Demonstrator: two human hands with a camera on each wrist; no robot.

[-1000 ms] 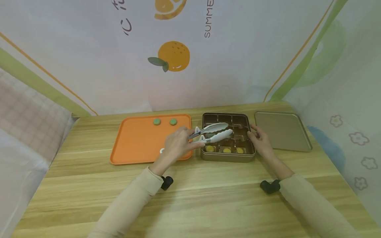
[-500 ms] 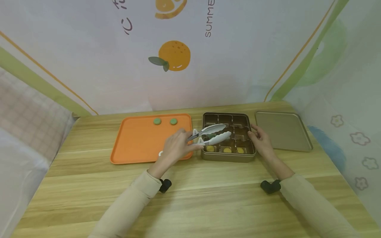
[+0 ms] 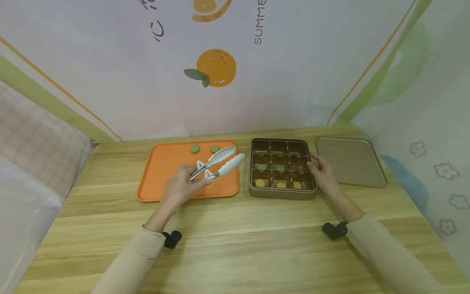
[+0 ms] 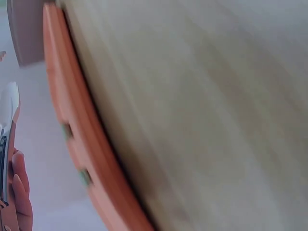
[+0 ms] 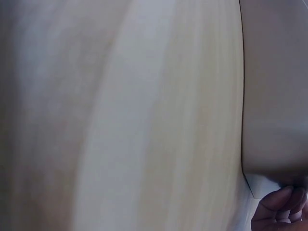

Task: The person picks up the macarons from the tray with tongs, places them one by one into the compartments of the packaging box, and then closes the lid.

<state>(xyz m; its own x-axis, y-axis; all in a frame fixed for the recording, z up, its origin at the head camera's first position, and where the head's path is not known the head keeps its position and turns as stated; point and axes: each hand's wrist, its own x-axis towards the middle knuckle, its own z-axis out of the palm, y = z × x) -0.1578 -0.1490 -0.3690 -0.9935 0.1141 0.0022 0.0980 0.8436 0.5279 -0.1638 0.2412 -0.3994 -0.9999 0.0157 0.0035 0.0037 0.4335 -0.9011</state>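
My left hand (image 3: 180,185) holds a pair of tongs (image 3: 216,161) with white tips above the orange tray (image 3: 158,179). The tips stand apart with nothing between them. Two round green cookies (image 3: 194,149) lie near the tray's back edge, one partly behind the tongs. To the right is a brown tin box (image 3: 282,194) with a compartmented insert. Yellow cookies (image 3: 281,185) occupy its front row, and two green cookies (image 3: 262,167) sit in the left and middle compartments of the middle row. My right hand (image 3: 324,173) grips the box's right side, its fingers (image 5: 276,199) curled against the wall.
A flat brown-gold lid (image 3: 356,163) lies right of the box, partly behind my right hand. Both rest on a wood-grain table (image 3: 249,245). A printed cloth (image 3: 154,94) hangs along the table's back edge.
My left hand has moved left with the tongs, from over the box to over the tray. The green cookies in the middle row now show fully. My right hand stays at the box.
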